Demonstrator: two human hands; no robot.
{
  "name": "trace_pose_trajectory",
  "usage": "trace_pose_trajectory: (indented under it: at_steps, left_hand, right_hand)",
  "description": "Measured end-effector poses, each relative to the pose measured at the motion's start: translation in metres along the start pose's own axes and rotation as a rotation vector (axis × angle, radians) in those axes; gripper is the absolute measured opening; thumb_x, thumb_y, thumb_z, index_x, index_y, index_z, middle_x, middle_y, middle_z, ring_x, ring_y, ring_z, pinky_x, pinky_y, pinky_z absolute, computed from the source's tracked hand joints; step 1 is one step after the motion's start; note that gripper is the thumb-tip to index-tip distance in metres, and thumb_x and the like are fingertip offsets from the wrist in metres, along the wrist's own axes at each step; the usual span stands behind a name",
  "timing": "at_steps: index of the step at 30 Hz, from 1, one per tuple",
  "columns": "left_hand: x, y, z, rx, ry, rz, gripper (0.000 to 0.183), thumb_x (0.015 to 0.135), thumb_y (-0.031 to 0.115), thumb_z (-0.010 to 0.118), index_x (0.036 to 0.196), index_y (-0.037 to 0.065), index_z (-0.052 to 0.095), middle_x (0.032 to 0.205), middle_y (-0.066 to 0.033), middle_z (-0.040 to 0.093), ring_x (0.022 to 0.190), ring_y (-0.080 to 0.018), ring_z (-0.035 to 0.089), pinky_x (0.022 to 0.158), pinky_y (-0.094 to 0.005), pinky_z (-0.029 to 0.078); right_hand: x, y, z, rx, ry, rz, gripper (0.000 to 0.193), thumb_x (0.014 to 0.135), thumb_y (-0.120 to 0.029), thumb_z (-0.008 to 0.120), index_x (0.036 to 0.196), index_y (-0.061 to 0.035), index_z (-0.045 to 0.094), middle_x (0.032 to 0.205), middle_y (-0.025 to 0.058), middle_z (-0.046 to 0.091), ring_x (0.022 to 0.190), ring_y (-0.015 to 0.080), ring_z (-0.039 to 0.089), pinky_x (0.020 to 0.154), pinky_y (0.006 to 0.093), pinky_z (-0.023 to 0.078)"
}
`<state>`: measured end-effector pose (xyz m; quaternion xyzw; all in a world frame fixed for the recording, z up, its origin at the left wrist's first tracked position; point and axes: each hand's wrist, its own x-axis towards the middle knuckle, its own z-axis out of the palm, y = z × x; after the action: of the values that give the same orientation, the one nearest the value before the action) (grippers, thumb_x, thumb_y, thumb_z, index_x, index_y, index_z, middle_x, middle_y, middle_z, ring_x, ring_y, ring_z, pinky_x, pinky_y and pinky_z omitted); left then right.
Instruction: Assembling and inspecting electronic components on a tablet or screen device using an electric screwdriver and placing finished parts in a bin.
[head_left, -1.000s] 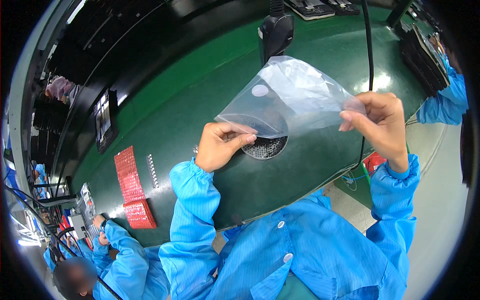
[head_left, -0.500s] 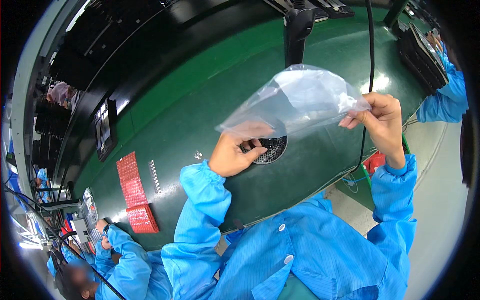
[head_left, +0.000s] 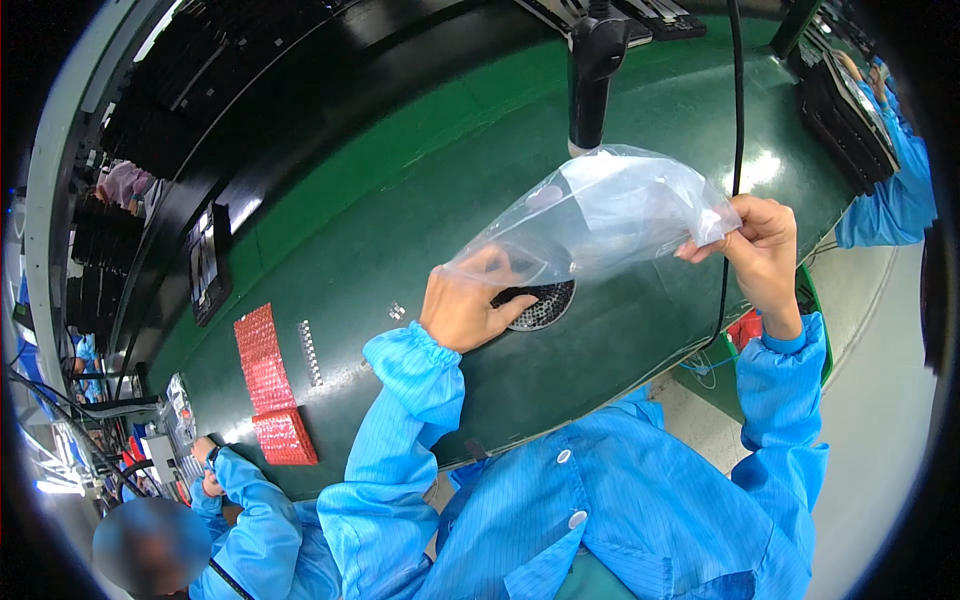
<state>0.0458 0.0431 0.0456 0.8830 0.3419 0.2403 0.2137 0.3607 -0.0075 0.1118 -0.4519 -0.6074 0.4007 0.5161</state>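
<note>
A clear plastic bag [head_left: 625,230] is stretched between my two hands above the green workbench [head_left: 440,210]. My right hand [head_left: 765,245] pinches the bag's right end between thumb and fingers. At its left end, the fingers of my left hand [head_left: 462,305] reach under or into the clear film, while the thumb stands apart outside it. The fingers look spread, though the film partly blurs them. Just beneath that hand lies a round dark disc [head_left: 545,303] with a dotted surface and a pale rim, partly covered by hand and bag.
A black device with a rounded head [head_left: 592,85] reaches down behind the bag. A black cable [head_left: 740,110] hangs beside my right hand. Red bubble wrap [head_left: 265,360] and a checkered strip [head_left: 310,352] lie left. Co-workers in blue sleeves [head_left: 262,510] sit nearby.
My left fingers have spread and risen away from the thumb beneath the film. The bag has dropped slightly and bulges wider. My right hand has shifted a little left and down, still pinching it.
</note>
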Motion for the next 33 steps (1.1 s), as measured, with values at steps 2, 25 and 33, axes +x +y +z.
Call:
trace_pose_trajectory:
  at_steps: [2,25,33]
  left_hand:
    - [0.001,0.0,-0.001,-0.016,0.021,0.016,0.025,0.066,0.013,0.08,0.087,0.004,0.067,0.085,-0.0096,0.058,0.077,-0.0256,0.059,0.067,-0.0334,0.047]
    - [0.005,0.018,-0.032,-0.935,0.31,-0.321,0.013,0.087,0.001,0.062,0.094,-0.01,0.065,0.085,-0.0172,0.068,0.073,-0.0222,0.067,0.068,-0.0308,0.055]
    - [-0.001,0.02,-0.039,-0.861,0.298,-0.368,0.011,0.086,-0.003,0.061,0.093,-0.009,0.066,0.084,-0.0146,0.068,0.071,-0.0204,0.067,0.066,-0.0286,0.054]
  right_hand:
    - [0.0,0.0,0.0,0.001,0.001,-0.006,0.006,0.085,0.006,0.058,0.087,0.0077,0.064,0.077,0.0164,0.068,0.071,0.0222,0.069,0.061,0.028,0.057]
    - [0.006,-0.014,0.001,0.254,-0.104,0.215,0.022,0.092,-0.009,0.057,0.105,0.0078,0.061,0.092,0.0155,0.068,0.079,0.0223,0.069,0.064,0.0298,0.057]
    - [0.001,-0.015,0.002,-0.201,-0.156,-0.007,0.021,0.082,-0.009,0.07,0.095,0.0071,0.065,0.081,0.0151,0.069,0.068,0.019,0.068,0.062,0.0306,0.055]
